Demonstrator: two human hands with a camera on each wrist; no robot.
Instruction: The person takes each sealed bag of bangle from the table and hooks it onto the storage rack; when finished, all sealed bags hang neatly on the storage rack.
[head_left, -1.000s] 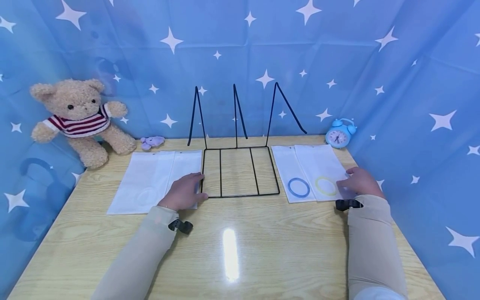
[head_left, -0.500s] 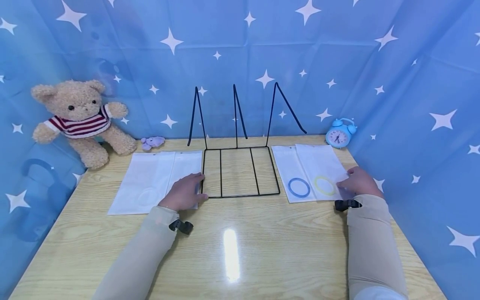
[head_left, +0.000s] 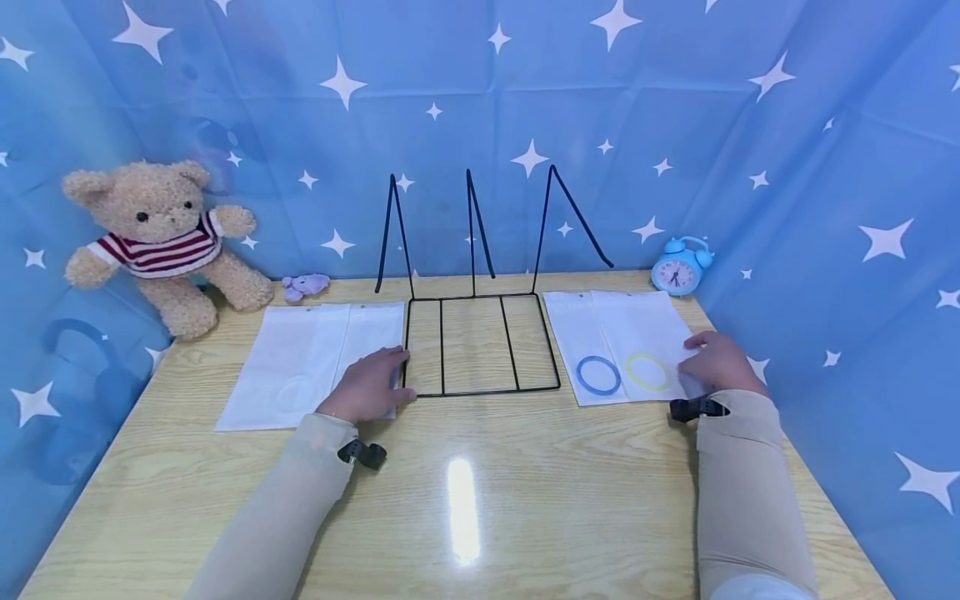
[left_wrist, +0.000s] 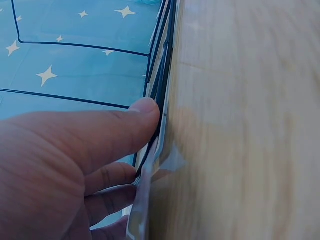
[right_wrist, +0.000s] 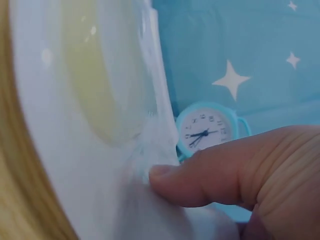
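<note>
A black wire rack [head_left: 508, 342] stands mid-table, its three bent prongs rising at the back. My left hand [head_left: 367, 385] touches its left front corner, thumb on the front rail and fingers at the side. In the left wrist view the thumb [left_wrist: 142, 112] lies against the dark wire. Two overlapping white plastic bags [head_left: 611, 321] lie to the rack's right, one with a blue ring [head_left: 598, 376] and one with a yellow ring [head_left: 647, 372]. My right hand [head_left: 720, 364] pinches the yellow-ring bag's right edge; the thumb [right_wrist: 175, 182] presses on top, fingers mostly hidden.
More white bags [head_left: 288, 350], with a faint white ring, lie left of the rack. A teddy bear [head_left: 161, 221], a small purple toy [head_left: 305, 286] and a blue alarm clock [head_left: 678, 268] stand along the back. A starry blue curtain [head_left: 495, 100] closes off the back and sides.
The yellow-ring bag has shifted slightly left, and its ring sits a little nearer the blue one. My left hand and the rack stay in place.
</note>
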